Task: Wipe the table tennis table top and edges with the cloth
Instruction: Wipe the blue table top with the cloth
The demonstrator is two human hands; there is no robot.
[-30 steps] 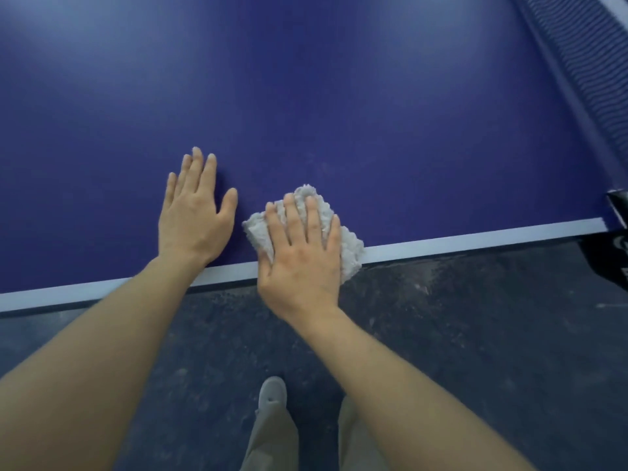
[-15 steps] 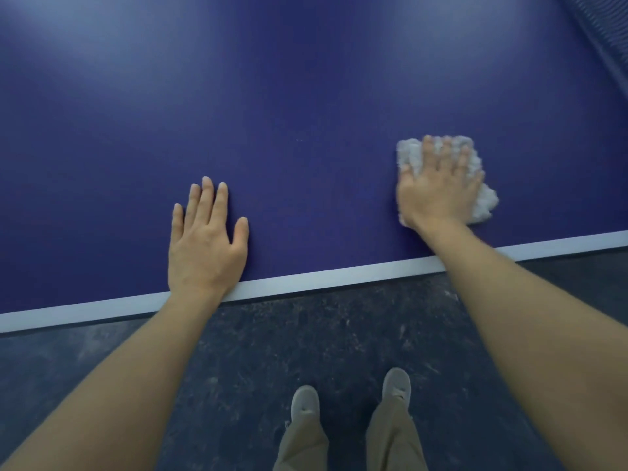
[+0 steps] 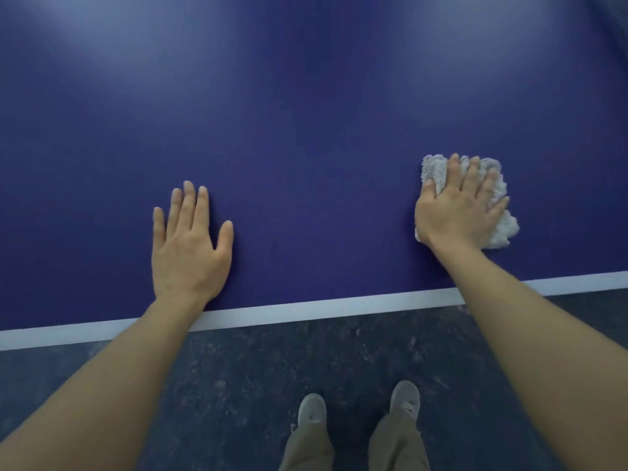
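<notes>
Cloth [image 3: 499, 198] lies lengthwise away from white edge [image 3: 306, 309].

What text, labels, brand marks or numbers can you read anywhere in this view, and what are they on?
None: no readable text in this view.
The table top is plain blue with only a white edge line.
The cloth under the right hand carries no visible tag or print.
The shoes and the floor show no lettering either.
</notes>
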